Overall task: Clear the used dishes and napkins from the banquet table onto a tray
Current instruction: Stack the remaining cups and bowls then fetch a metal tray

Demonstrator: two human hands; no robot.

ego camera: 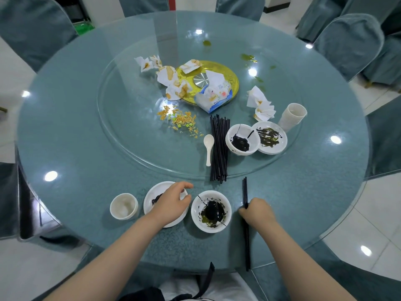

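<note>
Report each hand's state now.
Left hand: on the small plate, grip unclear.
Right hand: closed on the chopsticks.

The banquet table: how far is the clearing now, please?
Done: chopsticks bundle, bowl, plate and stacked cups are gathered on the turntable; no tray is in view. In hand: the right hand closes on a chopstick pair, and the left hand rests over the near plate. Left: near bowl, near cup, spoon, stained napkins, spilled noodles.
</note>
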